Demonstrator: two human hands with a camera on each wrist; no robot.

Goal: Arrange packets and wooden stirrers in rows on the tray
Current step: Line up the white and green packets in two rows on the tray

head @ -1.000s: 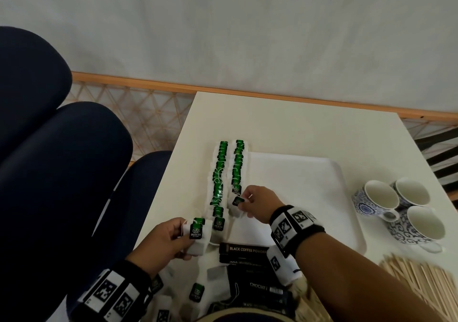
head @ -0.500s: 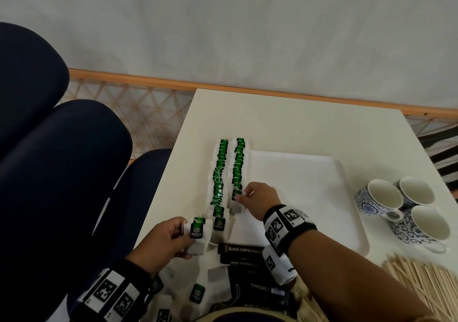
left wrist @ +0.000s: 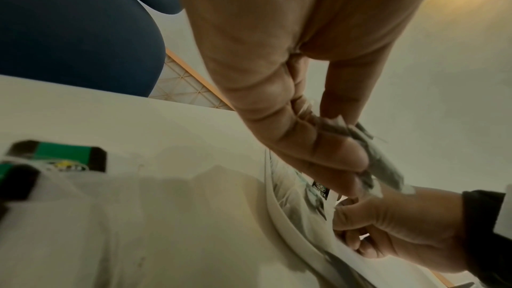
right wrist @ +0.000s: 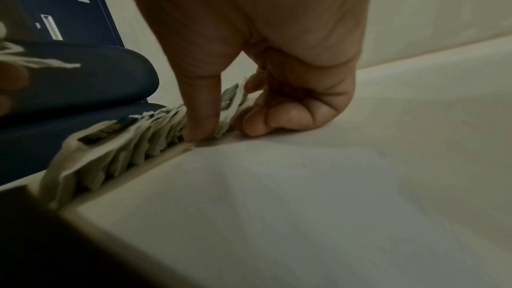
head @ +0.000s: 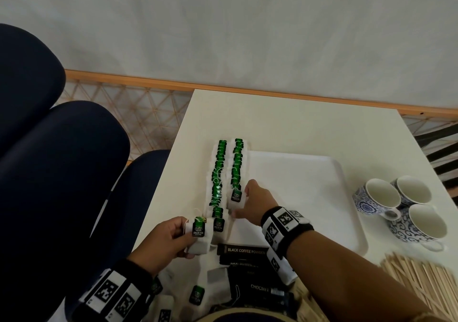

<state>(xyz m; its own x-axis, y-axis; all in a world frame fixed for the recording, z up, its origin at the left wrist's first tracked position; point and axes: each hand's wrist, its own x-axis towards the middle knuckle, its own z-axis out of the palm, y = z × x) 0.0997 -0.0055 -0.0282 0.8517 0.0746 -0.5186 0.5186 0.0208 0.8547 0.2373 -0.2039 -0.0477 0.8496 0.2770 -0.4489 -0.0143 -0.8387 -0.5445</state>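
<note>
Two packet rows (head: 226, 170) run 6-to-12 o'clock along the tray (head: 297, 197). Right hand (head: 255, 201) pinches the nearest packet (head: 236, 199). Left hand (head: 166, 242) grips a green-tea packet (head: 198, 235).

White rectangular plastic tray (head: 309, 197) lies mid-counter (head: 285, 123), two rows of green-tagged tea bag packets (head: 228, 170) along its left edge, blue-patterned ceramic cups (head: 401, 207) to its right, pale wooden stirrers (head: 421, 279) right-front, black coffee sachets (head: 247, 254) before it.
</note>
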